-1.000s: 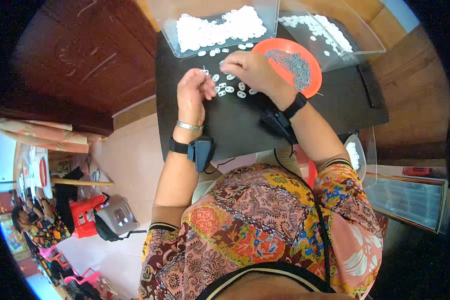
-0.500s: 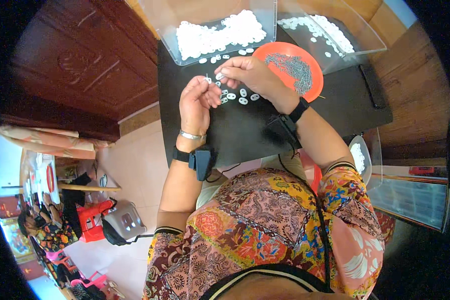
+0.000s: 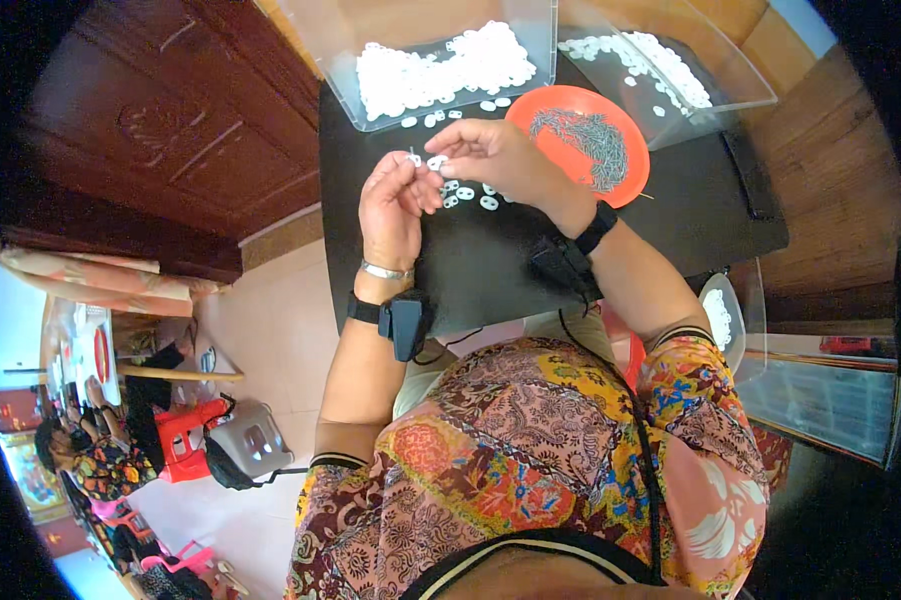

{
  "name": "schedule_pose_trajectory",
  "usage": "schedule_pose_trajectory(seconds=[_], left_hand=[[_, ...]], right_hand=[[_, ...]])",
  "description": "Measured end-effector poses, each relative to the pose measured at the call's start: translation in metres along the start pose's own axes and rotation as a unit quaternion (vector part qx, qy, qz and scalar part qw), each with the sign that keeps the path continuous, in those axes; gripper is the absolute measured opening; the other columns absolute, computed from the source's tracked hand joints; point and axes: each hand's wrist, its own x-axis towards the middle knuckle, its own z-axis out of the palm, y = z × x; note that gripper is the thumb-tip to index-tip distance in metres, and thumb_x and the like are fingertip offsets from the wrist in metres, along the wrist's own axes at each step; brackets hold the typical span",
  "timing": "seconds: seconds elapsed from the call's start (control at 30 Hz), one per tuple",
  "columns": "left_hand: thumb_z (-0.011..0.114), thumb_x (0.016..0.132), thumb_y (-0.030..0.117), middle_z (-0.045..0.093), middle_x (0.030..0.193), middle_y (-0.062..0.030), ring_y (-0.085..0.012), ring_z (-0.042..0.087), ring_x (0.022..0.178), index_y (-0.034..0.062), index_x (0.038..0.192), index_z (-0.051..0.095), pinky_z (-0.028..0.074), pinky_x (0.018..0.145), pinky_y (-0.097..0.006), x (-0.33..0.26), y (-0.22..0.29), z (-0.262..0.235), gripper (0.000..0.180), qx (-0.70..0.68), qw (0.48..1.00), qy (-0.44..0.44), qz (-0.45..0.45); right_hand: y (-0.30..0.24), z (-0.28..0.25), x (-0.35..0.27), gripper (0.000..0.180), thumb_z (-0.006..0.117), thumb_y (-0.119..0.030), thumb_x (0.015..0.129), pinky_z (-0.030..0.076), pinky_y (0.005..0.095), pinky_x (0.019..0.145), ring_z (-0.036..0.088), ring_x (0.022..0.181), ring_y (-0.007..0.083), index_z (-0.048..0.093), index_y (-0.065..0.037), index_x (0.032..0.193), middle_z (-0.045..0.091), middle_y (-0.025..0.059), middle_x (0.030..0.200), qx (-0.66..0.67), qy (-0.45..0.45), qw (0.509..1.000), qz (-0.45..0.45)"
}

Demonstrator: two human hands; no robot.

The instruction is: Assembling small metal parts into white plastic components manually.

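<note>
Both hands meet over the black desk [image 3: 490, 270]: the left hand [image 3: 390, 205] and right hand [image 3: 495, 155] each pinch a small white piece [image 3: 432, 161] between fingertips, grip narrow. More loose white pieces [image 3: 467, 195] lie just beneath. Beyond stand an orange plate [image 3: 550, 105] (holding thin grey bits) and two clear trays [image 3: 540, 45] of white pieces; tiled floor [image 3: 280, 330] lies to the left

White pieces [image 3: 467, 193], orange plate [image 3: 570, 112], black table [image 3: 490, 260]
</note>
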Motion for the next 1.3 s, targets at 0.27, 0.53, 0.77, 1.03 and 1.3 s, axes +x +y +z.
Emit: schedule_pose_trajectory(seconds=[0.27, 0.53, 0.77, 1.03, 1.3], left_hand=[[0.047, 0.09, 0.014, 0.062, 0.07, -0.0107, -0.0138, 0.054, 0.052, 0.0026, 0.085, 0.053, 0.042, 0.048, -0.021, -0.001, -0.001, 0.002, 0.013, 0.023, 1.0, 0.0, 0.017], [0.046, 0.09, 0.013, 0.061, 0.069, -0.0092, -0.0132, 0.054, 0.052, 0.0027, 0.085, 0.053, 0.042, 0.049, -0.021, 0.001, -0.002, 0.001, 0.013, 0.02, 1.0, -0.008, 0.012], [0.047, 0.089, 0.013, 0.06, 0.068, -0.0052, -0.0086, 0.052, 0.051, 0.0046, 0.082, 0.055, 0.038, 0.047, -0.018, -0.002, -0.004, 0.007, 0.014, 0.112, 0.993, 0.021, -0.028], [0.047, 0.089, 0.011, 0.059, 0.064, -0.0013, -0.0063, 0.05, 0.048, 0.0068, 0.077, 0.056, 0.035, 0.045, -0.018, -0.003, -0.007, 0.01, 0.015, 0.183, 0.981, 0.047, -0.047], [0.047, 0.088, 0.016, 0.058, 0.067, -0.0024, -0.0087, 0.049, 0.052, 0.0072, 0.079, 0.053, 0.036, 0.05, -0.02, -0.005, -0.005, 0.012, 0.014, 0.224, 0.973, 0.031, -0.057]], right_hand=[[-0.006, 0.003, -0.001, 0.018, 0.065, -0.013, 0.081, 0.049, 0.0239, 0.069, 0.061, 0.076, 0.0098, 0.067, 0.0, 0.094, 0.067, 0.0053, 0.081, -0.074, 0.013, 0.997, 0.005], [-0.003, 0.003, -0.001, 0.016, 0.062, -0.014, 0.082, 0.048, 0.0259, 0.065, 0.06, 0.071, 0.0113, 0.067, 0.0, 0.089, 0.066, 0.008, 0.078, -0.182, 0.042, 0.98, -0.062], [0.008, -0.011, 0.004, 0.021, 0.057, -0.013, 0.088, 0.05, 0.0209, 0.062, 0.057, 0.067, 0.0075, 0.06, 0.001, 0.103, 0.064, 0.0046, 0.084, 0.02, 0.056, 0.996, 0.062], [0.004, -0.014, 0.003, 0.02, 0.058, -0.013, 0.088, 0.05, 0.0203, 0.061, 0.058, 0.067, 0.0067, 0.061, 0.0, 0.102, 0.064, 0.0043, 0.083, 0.045, 0.038, 0.994, 0.092], [0.004, -0.011, 0.003, 0.018, 0.058, -0.013, 0.087, 0.049, 0.02, 0.06, 0.057, 0.065, 0.0067, 0.061, 0.0, 0.099, 0.064, 0.0033, 0.08, 0.043, 0.036, 0.995, 0.083]])
